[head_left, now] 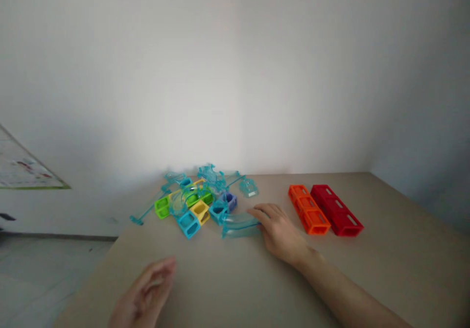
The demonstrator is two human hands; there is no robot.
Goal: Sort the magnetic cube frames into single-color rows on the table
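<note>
My right hand is closed on the right end of a translucent blue trough-shaped track piece, which lies low over the table at the pile's near right side. Its left end reaches a blue cube block. My left hand hovers at the lower left, slightly blurred, fingers loosely curved and apart with nothing between them. Beyond it lie a yellow block, a light blue block and green blocks, mixed with clear blue parts.
Right of my right hand, an orange block row and a red block row lie side by side. A small clear blue piece sits behind. A thin blue rod piece overhangs near the left table edge. Walls border the table.
</note>
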